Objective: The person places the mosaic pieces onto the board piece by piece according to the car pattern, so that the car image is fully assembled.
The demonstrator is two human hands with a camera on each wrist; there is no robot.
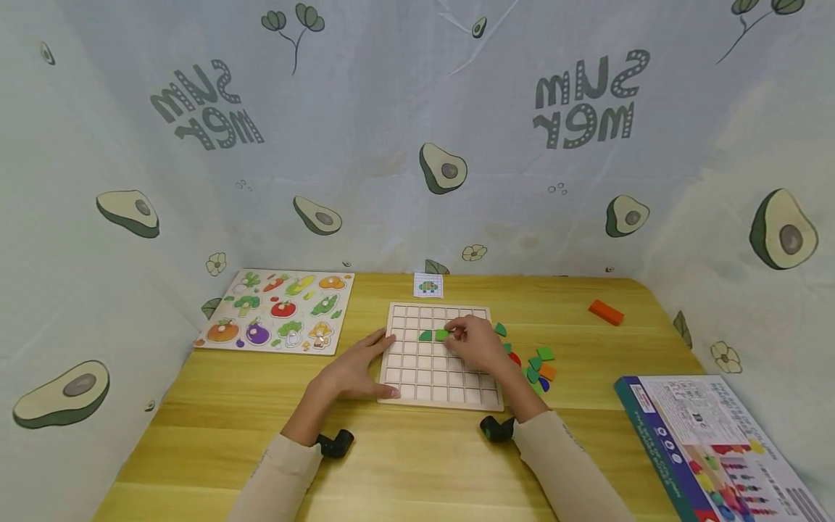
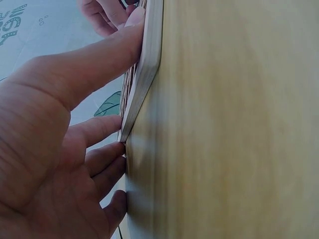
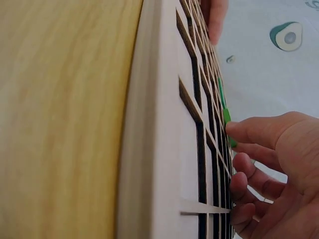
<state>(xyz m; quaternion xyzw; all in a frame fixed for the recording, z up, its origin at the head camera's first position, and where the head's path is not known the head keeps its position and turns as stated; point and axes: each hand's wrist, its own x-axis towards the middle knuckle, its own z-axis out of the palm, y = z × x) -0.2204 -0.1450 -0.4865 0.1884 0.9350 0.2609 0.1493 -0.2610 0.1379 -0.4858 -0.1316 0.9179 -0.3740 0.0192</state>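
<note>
A square wooden grid board lies on the table in front of me. My left hand rests along its left side, fingers fairly straight against the edge and the thumb on the near left corner. Over the upper middle of the grid, my right hand pinches a green square tile between thumb and forefinger. In the right wrist view this tile is at the grid surface, with the other fingers curled beside it. Just left of it, a green quarter-round tile sits in a cell.
Loose tiles, green, orange, red and blue, lie right of the board, among them an orange tile. Behind it is a small pattern card. A vegetable puzzle board lies left, an orange block and a box right.
</note>
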